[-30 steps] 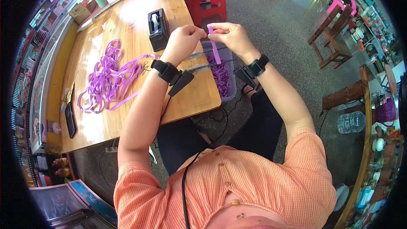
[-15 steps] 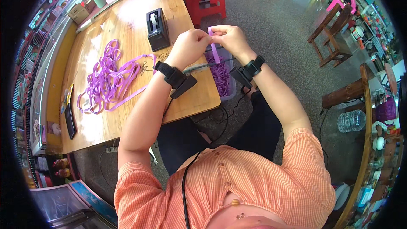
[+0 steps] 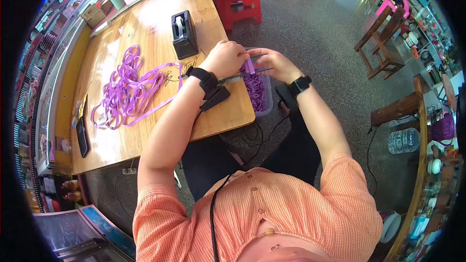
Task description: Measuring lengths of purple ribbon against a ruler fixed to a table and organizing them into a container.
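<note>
Your left hand (image 3: 225, 58) is curled, its fingertips together at the upper end of a short purple strip (image 3: 249, 67), upper centre of the frame; your right hand (image 3: 277, 64) curves beside it, fingers apart. Whether either grips is unclear. A loose pinch could drop the strip into the plastic tub (image 3: 266, 108) below, or thin dark rods (image 3: 264, 70) might snag it. Left of centre, the looped ribbon pile (image 3: 127, 90) on the counter (image 3: 213, 123) could knot if tugged.

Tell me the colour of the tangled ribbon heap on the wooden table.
The tangled ribbon heap is light purple, seen best in the head view.
</note>
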`<state>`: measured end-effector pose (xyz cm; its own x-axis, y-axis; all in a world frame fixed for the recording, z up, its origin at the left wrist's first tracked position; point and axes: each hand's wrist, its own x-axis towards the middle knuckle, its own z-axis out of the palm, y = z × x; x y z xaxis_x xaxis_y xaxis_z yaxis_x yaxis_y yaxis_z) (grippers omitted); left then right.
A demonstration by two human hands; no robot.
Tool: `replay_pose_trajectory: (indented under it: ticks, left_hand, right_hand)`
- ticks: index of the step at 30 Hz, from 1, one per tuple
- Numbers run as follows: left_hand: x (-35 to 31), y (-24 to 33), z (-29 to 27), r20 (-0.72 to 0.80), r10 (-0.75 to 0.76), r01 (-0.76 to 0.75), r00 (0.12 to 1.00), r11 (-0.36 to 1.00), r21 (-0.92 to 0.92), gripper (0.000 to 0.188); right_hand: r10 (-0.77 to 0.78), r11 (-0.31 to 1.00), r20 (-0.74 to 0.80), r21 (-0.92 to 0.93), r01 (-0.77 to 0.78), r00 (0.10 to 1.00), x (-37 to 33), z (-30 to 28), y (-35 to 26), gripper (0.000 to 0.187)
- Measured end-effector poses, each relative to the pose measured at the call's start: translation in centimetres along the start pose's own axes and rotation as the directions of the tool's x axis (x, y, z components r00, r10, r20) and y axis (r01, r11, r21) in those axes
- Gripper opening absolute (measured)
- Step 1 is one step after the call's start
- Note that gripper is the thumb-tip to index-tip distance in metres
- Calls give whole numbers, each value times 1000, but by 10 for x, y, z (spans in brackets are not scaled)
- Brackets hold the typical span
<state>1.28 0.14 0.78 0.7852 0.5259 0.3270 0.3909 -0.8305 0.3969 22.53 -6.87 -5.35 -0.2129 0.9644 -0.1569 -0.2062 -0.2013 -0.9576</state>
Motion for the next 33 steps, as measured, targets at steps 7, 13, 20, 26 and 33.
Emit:
replay_pose_trajectory:
  ticks: [7,13,20,26,33]
  left_hand:
    - [0,3,-3,24,-42,43,999,999,-32,23]
    - [-1,4,-3,17,-50,50,999,999,-13,24]
    - [-5,14,-9,14,-81,82,997,995,-59,27]
    - [-19,35,-26,15,-205,205,979,975,-81,29]
    - [-27,56,-33,614,-432,737,661,529,-421,31]
  right_hand:
    - [-71,995,57,80,67,996,-19,25,41,39]
    - [-10,1000,-51,21,11,999,-36,38,36,24]
    - [-60,996,-157,55,69,986,-56,54,24,22]
    - [-51,993,-161,100,67,986,-60,63,16,19]
    - [-65,990,-197,107,87,978,-64,63,12,19]
